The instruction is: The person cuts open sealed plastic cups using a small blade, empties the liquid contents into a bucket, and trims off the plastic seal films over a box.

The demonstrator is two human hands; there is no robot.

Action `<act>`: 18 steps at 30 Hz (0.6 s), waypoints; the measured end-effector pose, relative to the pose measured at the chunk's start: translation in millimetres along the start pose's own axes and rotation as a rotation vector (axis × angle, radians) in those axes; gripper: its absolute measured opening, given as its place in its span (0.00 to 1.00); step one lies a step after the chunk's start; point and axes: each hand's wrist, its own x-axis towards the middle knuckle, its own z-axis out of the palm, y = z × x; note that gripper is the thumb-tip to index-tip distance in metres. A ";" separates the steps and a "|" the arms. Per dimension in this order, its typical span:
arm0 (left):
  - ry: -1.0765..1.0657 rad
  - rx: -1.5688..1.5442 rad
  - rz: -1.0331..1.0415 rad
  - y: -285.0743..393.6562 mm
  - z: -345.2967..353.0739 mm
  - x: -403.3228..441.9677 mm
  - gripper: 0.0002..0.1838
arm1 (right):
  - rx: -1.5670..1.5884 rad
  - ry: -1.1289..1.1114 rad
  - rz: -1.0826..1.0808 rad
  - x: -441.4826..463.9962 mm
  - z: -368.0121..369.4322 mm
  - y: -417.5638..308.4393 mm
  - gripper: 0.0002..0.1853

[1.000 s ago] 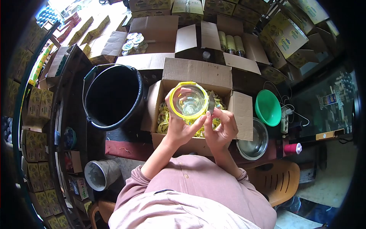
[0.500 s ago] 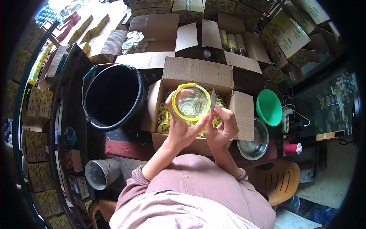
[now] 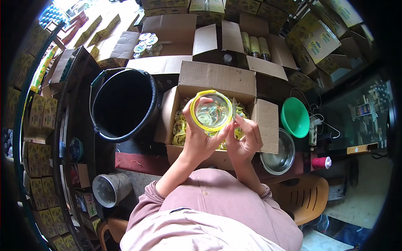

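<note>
Over an open cardboard box [image 3: 217, 79] my left hand [image 3: 200, 140] is closed around a clear round container [image 3: 211, 111] with a yellow band along its rim. Its open mouth faces up toward me, and the inside looks see-through. My right hand [image 3: 245, 140] pinches a thin, flat greyish piece [image 3: 234, 109] standing on edge against the right side of the yellow rim; whether it is a blade I cannot tell. Yellow-and-clear crumpled wrappers [image 3: 180, 130] fill the box below both hands.
Left of the box stands a black bucket [image 3: 123, 104]. A green bowl [image 3: 295, 118] and a metal bowl [image 3: 279, 152] are on the right, near a pink spool [image 3: 321, 162]. Behind, one open carton holds round lids [image 3: 145, 44], another yellow-labelled cylinders [image 3: 254, 45].
The container has turned slightly, and the thin piece now shows more edge-on at its right rim. Both hands keep nearly the same place.
</note>
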 end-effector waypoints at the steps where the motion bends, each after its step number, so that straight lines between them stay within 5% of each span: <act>1: -0.004 0.013 0.010 0.5 -0.1 0.0 0.42 | -0.003 0.003 -0.001 1.0 0.3 -0.9 0.14; 18: -0.031 0.039 -0.014 -1.2 -6.7 0.4 0.42 | -0.024 -0.039 -0.040 5.3 -3.1 3.6 0.15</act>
